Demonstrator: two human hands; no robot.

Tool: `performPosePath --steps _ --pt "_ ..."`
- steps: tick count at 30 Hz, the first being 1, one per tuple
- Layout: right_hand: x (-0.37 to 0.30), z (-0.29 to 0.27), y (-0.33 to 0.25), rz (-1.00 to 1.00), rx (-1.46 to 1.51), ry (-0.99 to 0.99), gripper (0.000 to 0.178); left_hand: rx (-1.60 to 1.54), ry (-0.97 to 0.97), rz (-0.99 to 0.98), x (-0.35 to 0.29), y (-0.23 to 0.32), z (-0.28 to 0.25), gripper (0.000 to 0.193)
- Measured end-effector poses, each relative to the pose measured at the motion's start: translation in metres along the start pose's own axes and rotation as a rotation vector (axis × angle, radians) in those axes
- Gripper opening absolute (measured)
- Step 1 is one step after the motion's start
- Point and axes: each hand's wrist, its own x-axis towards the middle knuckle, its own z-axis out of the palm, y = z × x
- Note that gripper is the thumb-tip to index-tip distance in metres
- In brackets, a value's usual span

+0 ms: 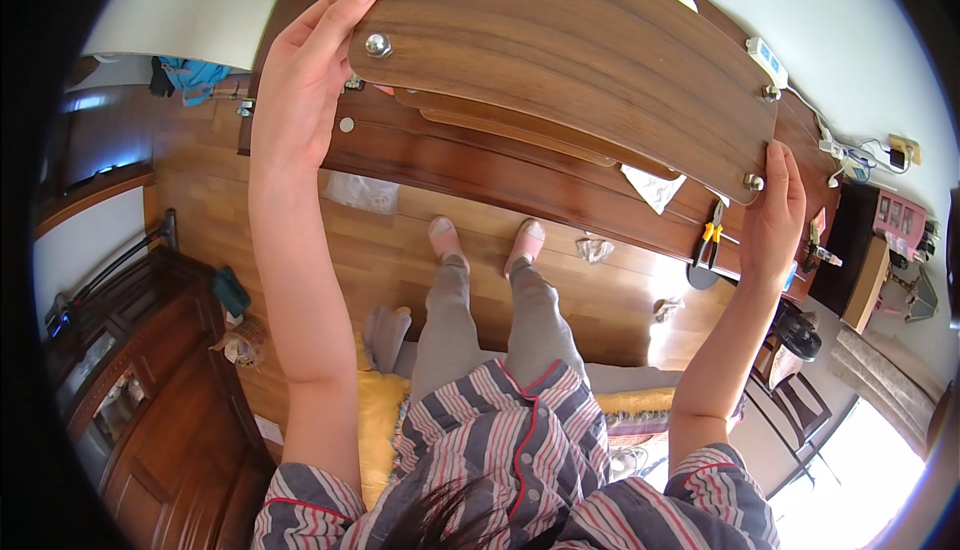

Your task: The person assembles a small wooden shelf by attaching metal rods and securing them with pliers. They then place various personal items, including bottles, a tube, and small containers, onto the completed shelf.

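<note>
Between my two hands I hold up a brown wood-grain board [570,45] with rounded silver nuts [378,46] at its corners. My left hand [312,60] is closed on its left end, thumb along the edge near a nut. At the lower right corner, my right hand [774,212] grips the other end beside another silver nut [753,182]. Beneath the board a second brown panel [520,128] shows in part; how the two are joined is hidden. Pliers [710,235] with orange and black handles lie on the dark red wooden table [440,165] below.
A white power strip [765,58] with cables runs along the wall at right. A clear plastic bag [362,193] and crumpled wrappers [595,250] lie on the wooden floor. Behind me are yellow cushions [380,405]. A dark carved wooden cabinet [170,400] stands at left.
</note>
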Motion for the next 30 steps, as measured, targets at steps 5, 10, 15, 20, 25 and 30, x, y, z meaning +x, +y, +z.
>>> performPosePath --steps 5,10,15,20,25,30 --pt "-0.002 0.011 0.0 -0.032 0.006 0.083 0.023 0.007 0.023 -0.026 -0.001 -0.001 -0.002 0.029" --pt "-0.003 0.012 -0.003 -0.012 0.008 0.066 0.024 -0.018 0.021 0.021 0.0 -0.001 0.0 0.025" --pt "-0.003 0.011 -0.004 -0.015 -0.013 0.07 0.024 -0.001 0.039 0.015 -0.003 -0.001 0.0 0.026" --pt "-0.002 0.012 -0.003 -0.028 0.011 0.071 0.024 0.038 0.002 0.036 0.0 0.0 -0.001 0.028" --pt "-0.001 0.01 0.0 -0.023 0.0 0.08 0.027 0.053 0.018 0.029 -0.003 0.001 0.0 0.03" --pt "-0.001 0.009 0.001 -0.022 -0.048 0.128 0.029 0.084 0.041 0.041 0.001 0.001 0.003 0.032"
